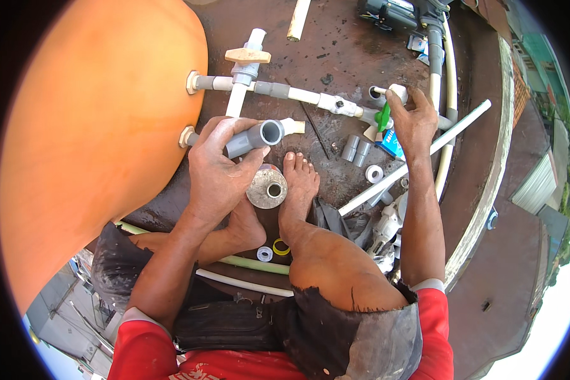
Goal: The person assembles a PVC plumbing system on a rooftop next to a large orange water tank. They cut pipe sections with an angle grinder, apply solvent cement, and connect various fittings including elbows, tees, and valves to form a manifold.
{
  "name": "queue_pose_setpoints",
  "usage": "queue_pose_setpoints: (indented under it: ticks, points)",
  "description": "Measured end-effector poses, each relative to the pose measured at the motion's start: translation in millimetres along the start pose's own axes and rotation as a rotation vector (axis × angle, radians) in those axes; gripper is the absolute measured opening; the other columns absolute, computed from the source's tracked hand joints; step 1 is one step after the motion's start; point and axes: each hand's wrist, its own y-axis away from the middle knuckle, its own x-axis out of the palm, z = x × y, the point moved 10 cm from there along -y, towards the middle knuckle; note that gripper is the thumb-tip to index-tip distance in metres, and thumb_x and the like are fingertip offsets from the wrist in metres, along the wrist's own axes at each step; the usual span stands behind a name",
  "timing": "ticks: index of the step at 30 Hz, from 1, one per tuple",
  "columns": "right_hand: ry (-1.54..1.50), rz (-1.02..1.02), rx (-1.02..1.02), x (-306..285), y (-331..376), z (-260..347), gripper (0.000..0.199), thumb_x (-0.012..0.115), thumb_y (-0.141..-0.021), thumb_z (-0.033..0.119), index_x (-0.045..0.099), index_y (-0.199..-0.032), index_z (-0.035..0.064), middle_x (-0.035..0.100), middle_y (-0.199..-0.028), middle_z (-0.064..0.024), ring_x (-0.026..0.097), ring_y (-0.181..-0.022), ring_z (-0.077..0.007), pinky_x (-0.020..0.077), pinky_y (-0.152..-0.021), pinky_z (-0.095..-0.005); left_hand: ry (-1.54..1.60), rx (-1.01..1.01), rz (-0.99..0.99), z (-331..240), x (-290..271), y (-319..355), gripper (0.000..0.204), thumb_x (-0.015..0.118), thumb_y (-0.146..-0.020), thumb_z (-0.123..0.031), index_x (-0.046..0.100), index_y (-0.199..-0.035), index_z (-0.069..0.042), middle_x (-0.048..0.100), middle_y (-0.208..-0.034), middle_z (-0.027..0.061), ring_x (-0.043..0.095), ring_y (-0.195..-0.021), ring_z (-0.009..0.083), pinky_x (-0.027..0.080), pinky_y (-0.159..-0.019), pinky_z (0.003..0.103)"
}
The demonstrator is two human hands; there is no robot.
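My left hand [218,168] is wrapped round a grey plastic pipe fitting [253,139], its round open end turned to the right. Just below it, between my feet, stands an open round tin [266,190] with a hole in its top. Out to the right, my right hand [415,120] pinches a small white piece [397,92] that looks like a cap with a thin stick. The stick's tip points left, at the mouth of a grey pipe end [376,94]; whether it touches cannot be made out. A green valve lever [383,117] sits just below those fingers.
A big orange tank [101,126] fills the left, joined to a white-and-grey pipe run [304,95] with a tan-handled valve [247,56]. Grey couplings [356,149], a blue packet [391,144] and a long white pipe [418,158] lie right. A dark pump [389,12] stands far back.
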Motion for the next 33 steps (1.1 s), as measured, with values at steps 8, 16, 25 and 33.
queue_pose_setpoints:
  ticks: [8, 16, 25, 33]
  points:
    - [0.104, 0.342, -0.264, 15.7, -41.0, 35.1, 0.045, 0.078, -0.094, 0.027, 0.079, -0.13, 0.0009, 0.07, -0.116, -0.0184, 0.076, -0.099, -0.0301, 0.0615, -0.09, -0.0426, -0.014, -0.02, -0.009, 6.3, -4.7, -0.7, 0.033, 0.086, -0.084, 0.0, 0.076, -0.115, 0.001, 0.074, -0.113, 0.0099, 0.069, -0.109, 0.0218, 0.055, -0.097, 0.037]
    - [0.418, 0.459, -0.796, 44.0, -40.1, 95.6, 0.035, 0.076, -0.091, 0.009, 0.083, -0.125, 0.0099, 0.069, -0.117, -0.0144, 0.072, -0.113, -0.0305, 0.0639, -0.094, -0.0404, -0.047, 0.069, -0.032, 4.9, -2.9, -2.0, 0.034, 0.085, -0.082, 0.0, 0.075, -0.114, 0.002, 0.072, -0.109, 0.0138, 0.075, -0.099, 0.0253, 0.059, -0.086, 0.037]
    - [0.194, 0.477, -0.267, 47.7, -93.2, 16.0, 0.048, 0.069, -0.099, 0.039, 0.078, -0.127, 0.0007, 0.075, -0.127, -0.0216, 0.078, -0.108, -0.0341, 0.0606, -0.099, -0.0449, -0.007, -0.049, 0.03, 11.5, -0.3, -1.4, 0.034, 0.087, -0.085, -0.003, 0.076, -0.118, 0.001, 0.075, -0.113, 0.0097, 0.068, -0.111, 0.0202, 0.055, -0.098, 0.036]
    - [0.22, 0.11, -0.647, -3.5, 0.4, 62.5, 0.035, 0.08, -0.095, 0.014, 0.074, -0.127, 0.0035, 0.065, -0.111, -0.0131, 0.074, -0.096, -0.0292, 0.064, -0.085, -0.0417, 0.037, -0.12, 0.016, 17.3, 2.4, 1.6, 0.033, 0.088, -0.085, -0.006, 0.077, -0.116, 0.002, 0.075, -0.111, 0.009, 0.066, -0.11, 0.0198, 0.055, -0.096, 0.036]
